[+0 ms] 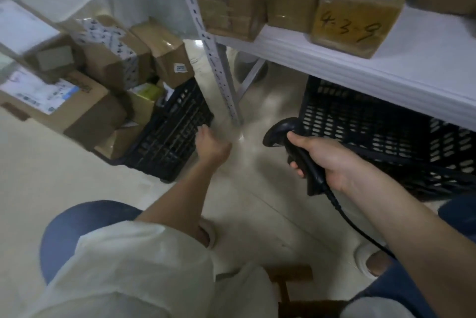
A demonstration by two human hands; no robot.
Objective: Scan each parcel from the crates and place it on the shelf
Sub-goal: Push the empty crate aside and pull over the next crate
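Right hand [327, 160] grips the black scanner [296, 147] by its handle, fingers curled round it, head pointing up and left toward the floor gap between the two crates; its cable [360, 230] trails back beneath the forearm. Left hand [212, 146] is extended toward the left crate [170, 134], fingers loosely straight, holding nothing, just beside the crate's near corner; contact cannot be confirmed owing to blur. That crate is black, stands on the floor and is heaped with brown cardboard parcels [113, 60], several bearing white labels, the pile rising above its rim. A second black crate [381, 132] sits on the floor under the white shelf [360, 60]; its contents cannot be made out. On the shelf stand three taped parcels side by side; the rightmost one, the marked parcel [358, 8], carries handwritten "4-3-9" and "2-1-2". A perforated upright [213, 52] supports the shelf's left end. The person's knees and slippers show at bottom of view.
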